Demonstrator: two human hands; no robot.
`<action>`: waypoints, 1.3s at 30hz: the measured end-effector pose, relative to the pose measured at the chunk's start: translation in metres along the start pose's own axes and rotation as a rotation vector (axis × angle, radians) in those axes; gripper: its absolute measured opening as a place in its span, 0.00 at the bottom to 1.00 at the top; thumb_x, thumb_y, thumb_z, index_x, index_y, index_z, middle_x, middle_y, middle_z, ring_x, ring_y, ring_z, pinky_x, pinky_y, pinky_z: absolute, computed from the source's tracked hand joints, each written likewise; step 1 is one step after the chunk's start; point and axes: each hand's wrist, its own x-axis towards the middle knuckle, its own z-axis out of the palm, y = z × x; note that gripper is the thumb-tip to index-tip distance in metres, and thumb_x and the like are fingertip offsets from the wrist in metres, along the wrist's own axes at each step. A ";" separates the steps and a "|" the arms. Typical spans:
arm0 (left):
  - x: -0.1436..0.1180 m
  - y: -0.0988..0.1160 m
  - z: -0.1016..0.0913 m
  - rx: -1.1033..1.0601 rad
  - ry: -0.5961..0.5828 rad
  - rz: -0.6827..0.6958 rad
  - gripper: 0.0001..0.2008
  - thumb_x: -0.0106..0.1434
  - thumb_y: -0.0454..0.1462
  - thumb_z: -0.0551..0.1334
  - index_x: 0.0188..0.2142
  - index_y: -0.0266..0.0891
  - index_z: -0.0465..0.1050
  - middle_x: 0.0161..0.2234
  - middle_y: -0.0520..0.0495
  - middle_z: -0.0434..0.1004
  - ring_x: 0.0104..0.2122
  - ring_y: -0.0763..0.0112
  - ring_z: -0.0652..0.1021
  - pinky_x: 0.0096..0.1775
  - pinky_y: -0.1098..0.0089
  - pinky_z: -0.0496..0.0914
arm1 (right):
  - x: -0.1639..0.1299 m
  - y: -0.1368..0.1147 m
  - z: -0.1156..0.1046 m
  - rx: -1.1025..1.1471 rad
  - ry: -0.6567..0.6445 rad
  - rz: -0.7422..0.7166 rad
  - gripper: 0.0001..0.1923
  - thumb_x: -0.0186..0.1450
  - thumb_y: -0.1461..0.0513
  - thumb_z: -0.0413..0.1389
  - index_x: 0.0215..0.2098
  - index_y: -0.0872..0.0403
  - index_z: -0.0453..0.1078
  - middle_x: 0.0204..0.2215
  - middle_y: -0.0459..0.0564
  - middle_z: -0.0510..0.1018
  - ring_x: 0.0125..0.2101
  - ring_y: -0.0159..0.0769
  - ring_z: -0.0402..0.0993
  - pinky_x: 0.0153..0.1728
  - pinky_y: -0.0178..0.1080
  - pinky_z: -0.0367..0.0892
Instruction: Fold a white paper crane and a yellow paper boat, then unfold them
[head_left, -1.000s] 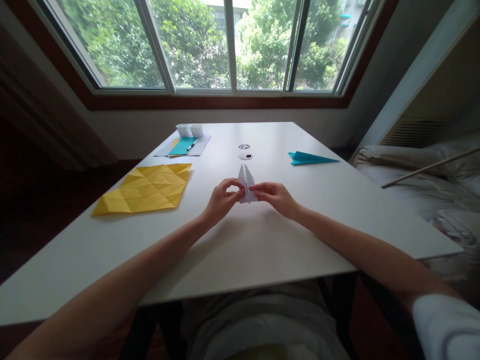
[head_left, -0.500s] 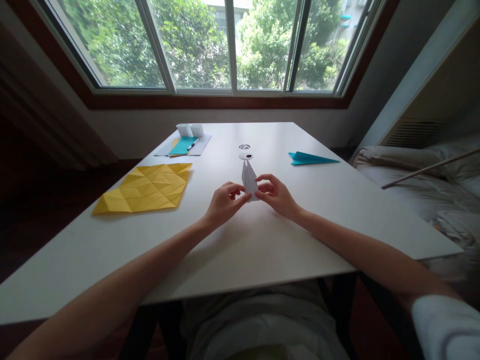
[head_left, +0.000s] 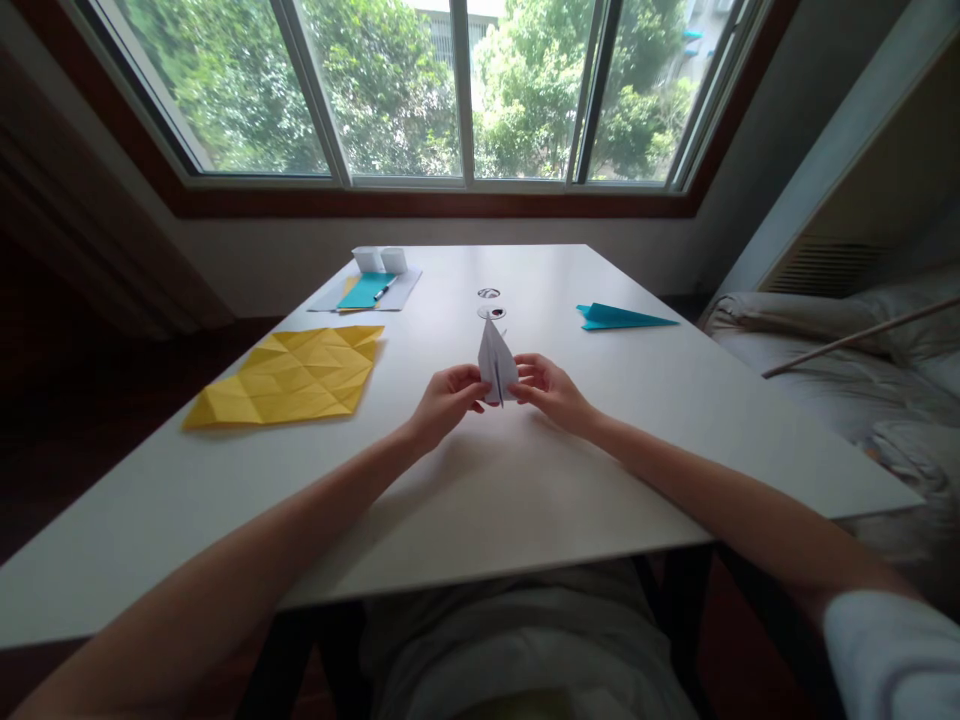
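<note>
left hand [head_left: 450,402] and right hand [head_left: 553,393] pinch folded white paper [head_left: 492,360] — frame centre; table [head_left: 487,500] spreads below — near edge lower centre

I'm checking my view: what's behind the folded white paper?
Beyond the folded white paper, the white tabletop, a round patch and a nearer patch show, the paper's tip overlapping the latter. Whatever is directly behind the paper is hidden.
</note>
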 end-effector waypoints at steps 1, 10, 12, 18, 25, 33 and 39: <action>0.000 -0.001 -0.001 -0.017 -0.013 -0.002 0.07 0.52 0.36 0.63 0.30 0.34 0.71 0.24 0.49 0.75 0.26 0.73 0.75 0.27 0.75 0.66 | 0.000 0.000 0.000 0.058 -0.043 0.042 0.22 0.54 0.53 0.59 0.44 0.53 0.62 0.33 0.49 0.73 0.34 0.33 0.71 0.33 0.37 0.67; 0.000 -0.003 -0.001 -0.024 0.012 0.136 0.14 0.51 0.36 0.64 0.36 0.39 0.61 0.25 0.54 0.74 0.24 0.74 0.75 0.25 0.74 0.67 | 0.001 -0.002 0.002 0.184 -0.021 0.139 0.14 0.51 0.56 0.62 0.33 0.55 0.70 0.30 0.47 0.76 0.29 0.29 0.71 0.31 0.34 0.66; -0.001 -0.001 0.001 0.036 0.041 0.155 0.09 0.51 0.36 0.63 0.31 0.36 0.65 0.25 0.53 0.72 0.24 0.74 0.74 0.25 0.74 0.68 | 0.001 -0.002 0.003 0.182 -0.001 0.135 0.15 0.50 0.56 0.63 0.32 0.56 0.70 0.29 0.47 0.75 0.28 0.29 0.70 0.31 0.34 0.66; -0.006 0.002 0.003 0.201 0.047 0.177 0.11 0.52 0.40 0.63 0.30 0.34 0.70 0.26 0.49 0.73 0.26 0.71 0.75 0.28 0.72 0.69 | -0.001 -0.006 0.007 0.145 0.013 0.067 0.15 0.48 0.56 0.64 0.28 0.57 0.68 0.23 0.45 0.74 0.24 0.28 0.69 0.28 0.35 0.66; -0.004 -0.003 0.003 0.172 0.047 0.181 0.13 0.53 0.43 0.64 0.31 0.33 0.71 0.26 0.48 0.74 0.26 0.70 0.74 0.28 0.72 0.67 | -0.001 -0.005 0.006 0.147 -0.007 0.053 0.15 0.49 0.56 0.64 0.29 0.57 0.69 0.24 0.45 0.74 0.25 0.28 0.69 0.28 0.35 0.66; 0.001 -0.006 0.000 -0.091 0.044 0.102 0.19 0.49 0.40 0.67 0.40 0.37 0.67 0.26 0.51 0.75 0.26 0.74 0.73 0.31 0.71 0.68 | 0.003 0.000 0.000 0.238 0.008 0.144 0.14 0.49 0.57 0.63 0.30 0.56 0.70 0.27 0.45 0.75 0.26 0.28 0.70 0.31 0.35 0.67; 0.003 -0.004 -0.001 -0.096 0.025 0.048 0.23 0.46 0.37 0.69 0.41 0.35 0.66 0.21 0.54 0.71 0.23 0.75 0.72 0.30 0.71 0.67 | 0.003 -0.002 -0.001 0.117 -0.021 0.115 0.14 0.49 0.56 0.63 0.28 0.57 0.69 0.22 0.44 0.72 0.23 0.27 0.67 0.26 0.33 0.64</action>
